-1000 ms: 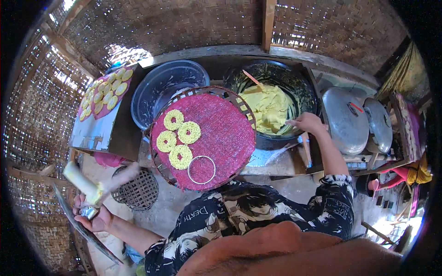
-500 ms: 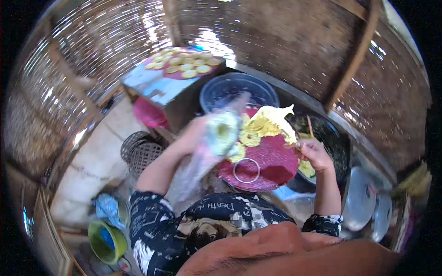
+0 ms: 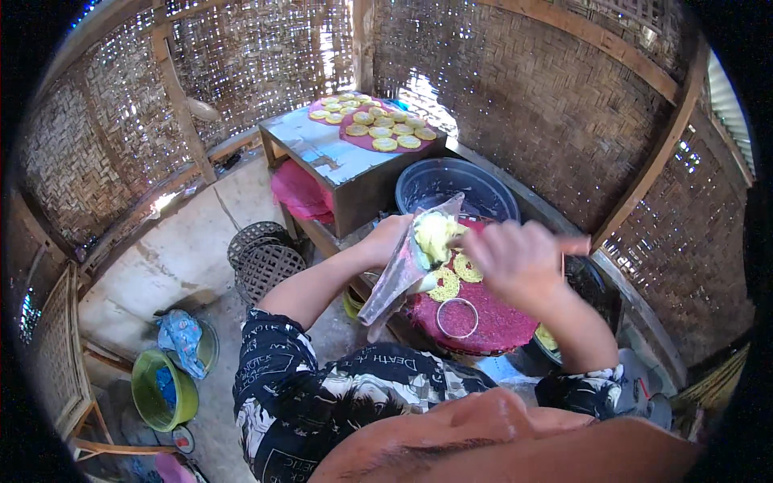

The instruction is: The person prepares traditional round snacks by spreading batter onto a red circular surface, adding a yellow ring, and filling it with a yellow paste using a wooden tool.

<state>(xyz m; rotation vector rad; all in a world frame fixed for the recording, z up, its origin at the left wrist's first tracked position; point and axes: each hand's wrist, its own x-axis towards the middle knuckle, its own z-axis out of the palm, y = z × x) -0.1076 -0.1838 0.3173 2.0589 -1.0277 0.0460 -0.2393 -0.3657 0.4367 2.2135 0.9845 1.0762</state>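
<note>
My left hand [image 3: 388, 240] grips a clear plastic piping bag [image 3: 385, 288], its wide mouth spread open. Soft yellow dough [image 3: 436, 233] fills that mouth. At the bag's opening, my right hand [image 3: 519, 262], smeared by motion, is closed round a tool; its wooden handle [image 3: 575, 245] sticks out on the right, while its working end is mostly hidden by the fingers and dough. Under both hands lies a round red mesh mat [image 3: 503, 318]. It carries piped yellow dough rings [image 3: 444, 285] and a thin white ring [image 3: 457, 336].
Several yellow dough discs [image 3: 385, 144] lie on red mats atop a wooden table [image 3: 302, 141] at the back. A dark basin [image 3: 503, 181] stands beside it. Dark woven trays [image 3: 270, 270] lean at the left, near a green bucket [image 3: 145, 394] and a blue cloth [image 3: 181, 338].
The large dough lump on the right hand's tool has moved left from above the mat into the bag's mouth. My right hand has come up and left to meet the bag.
</note>
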